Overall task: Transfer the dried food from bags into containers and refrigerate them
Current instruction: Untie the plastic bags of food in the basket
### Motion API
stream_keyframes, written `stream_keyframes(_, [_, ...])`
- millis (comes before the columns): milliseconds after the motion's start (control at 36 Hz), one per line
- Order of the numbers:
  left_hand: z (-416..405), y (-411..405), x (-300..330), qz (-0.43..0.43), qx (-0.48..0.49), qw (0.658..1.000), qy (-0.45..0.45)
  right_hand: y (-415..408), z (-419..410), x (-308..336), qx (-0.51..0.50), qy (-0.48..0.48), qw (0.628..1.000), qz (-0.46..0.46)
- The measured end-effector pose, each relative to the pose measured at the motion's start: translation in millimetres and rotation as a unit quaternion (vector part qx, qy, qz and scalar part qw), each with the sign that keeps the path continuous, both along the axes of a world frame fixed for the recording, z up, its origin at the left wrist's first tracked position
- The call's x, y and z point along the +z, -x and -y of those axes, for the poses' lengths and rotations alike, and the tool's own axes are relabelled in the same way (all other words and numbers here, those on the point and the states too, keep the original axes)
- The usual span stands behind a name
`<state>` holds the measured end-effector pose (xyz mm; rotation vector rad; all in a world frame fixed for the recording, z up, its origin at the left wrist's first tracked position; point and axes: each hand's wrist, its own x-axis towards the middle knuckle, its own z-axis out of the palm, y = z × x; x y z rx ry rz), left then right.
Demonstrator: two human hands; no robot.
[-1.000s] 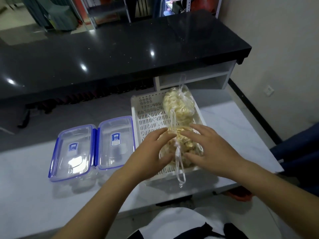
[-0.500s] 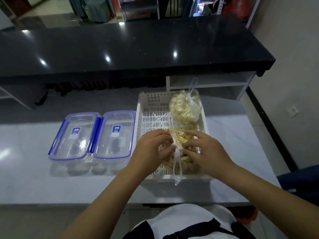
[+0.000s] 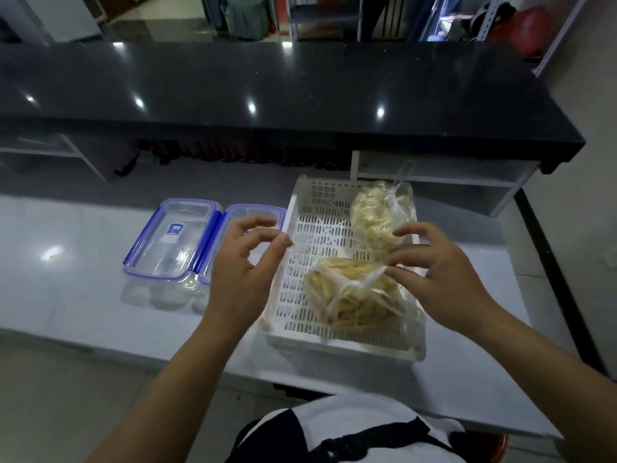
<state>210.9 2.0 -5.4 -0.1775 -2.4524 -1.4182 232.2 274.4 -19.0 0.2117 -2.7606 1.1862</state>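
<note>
Two crinkled clear bags [image 3: 354,299], perforated white basket [image 3: 300,208], right hand [image 3: 444,279] pinching knot

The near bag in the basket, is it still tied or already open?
Still tied. The near bag shows a knot on top, and the right hand pinches its strip.

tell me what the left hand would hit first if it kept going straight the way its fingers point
Probably the left wall of the white basket: the left hand hangs beside it, fingertips aimed forward and right at that rim. Its height is unclear, so it might pass over toward the far bag.
</note>
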Motion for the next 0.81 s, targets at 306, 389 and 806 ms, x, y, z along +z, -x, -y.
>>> stream_keyframes(306, [-36, -18, -22, 0.089, -0.206, 0.96, 0.169, -4, -1, 8, 0.189, -0.103, 0.976, 0.038])
stream_keyframes(389, [-47, -17, -27, 0.05, -0.194, 0.954, 0.224, -3, 11, 9, 0.196, -0.145, 0.97, -0.001])
stream_keyframes(806, [-15, -16, -28, 0.106, -0.026, 0.994, 0.017, 2, -18, 20, 0.172, 0.022, 0.98, 0.098])
